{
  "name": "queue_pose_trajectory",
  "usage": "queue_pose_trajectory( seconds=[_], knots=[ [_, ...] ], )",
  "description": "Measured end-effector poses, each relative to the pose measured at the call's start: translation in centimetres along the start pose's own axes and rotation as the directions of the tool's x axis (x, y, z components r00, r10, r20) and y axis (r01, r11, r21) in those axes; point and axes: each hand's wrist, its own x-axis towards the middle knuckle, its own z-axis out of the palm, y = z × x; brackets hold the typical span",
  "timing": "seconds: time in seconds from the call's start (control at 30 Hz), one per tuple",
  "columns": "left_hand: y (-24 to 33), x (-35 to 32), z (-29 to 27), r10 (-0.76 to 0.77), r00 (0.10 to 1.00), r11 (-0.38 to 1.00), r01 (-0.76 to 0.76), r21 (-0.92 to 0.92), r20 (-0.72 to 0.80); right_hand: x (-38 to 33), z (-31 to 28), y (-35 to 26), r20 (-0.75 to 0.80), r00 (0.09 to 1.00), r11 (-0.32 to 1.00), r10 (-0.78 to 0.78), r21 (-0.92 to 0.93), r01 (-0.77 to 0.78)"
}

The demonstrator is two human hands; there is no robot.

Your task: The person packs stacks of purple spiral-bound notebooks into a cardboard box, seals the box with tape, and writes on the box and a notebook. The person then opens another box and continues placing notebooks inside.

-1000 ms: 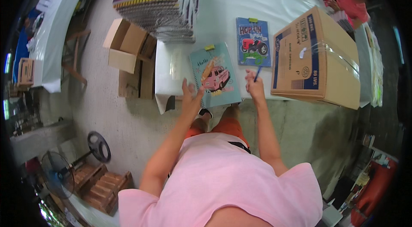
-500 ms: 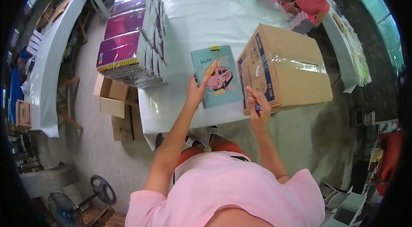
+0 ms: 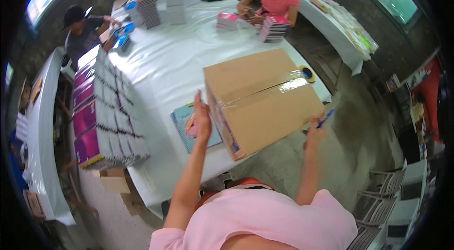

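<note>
Magenta-covered stacks of notebooks (image 3: 97, 127) are sitting along the left edge of the white-clothed table (image 3: 161, 68). I am reading this off the head camera, moving left to right. Next over, a light blue spiral notebook (image 3: 182, 125) is lying flat on the cloth, just beside the near left side of the sealed cardboard box (image 3: 262, 99). The left hand (image 3: 202, 118) is hovering above that notebook with its fingers spread loose and gripping nothing; whether it is touching the box wall, I cannot tell. The box is resting at the near table edge, clear tape shining across its top. A roll of tape (image 3: 307, 73) is lying right behind it. The right hand (image 3: 314, 132) is at the box's near right corner, fingers closed around a blue pen (image 3: 325, 118).
</note>
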Motion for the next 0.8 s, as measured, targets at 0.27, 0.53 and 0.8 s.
queue_pose_trajectory(
  seconds=[0.27, 0.53, 0.8],
  knots=[
    [1.1, 7.3, 2.6, -0.030, 0.987, 0.930, 0.085, -0.359, 0.155, -1.2, 3.6, -3.4, 0.062, 0.997, 0.952, -0.053, 0.304, 0.032],
    [2.5, -4.8, 3.5, -0.030, 0.999, 0.994, 0.034, -0.107, 0.039, 12.7, 4.3, -2.0, 0.584, 0.811, 0.936, 0.040, 0.262, -0.234],
    [3.2, -6.6, 9.6, 0.376, 0.816, 0.926, -0.347, -0.148, 0.440, 26.7, 11.9, -4.3, 0.924, 0.351, 0.978, 0.149, -0.086, -0.190]
  ],
)
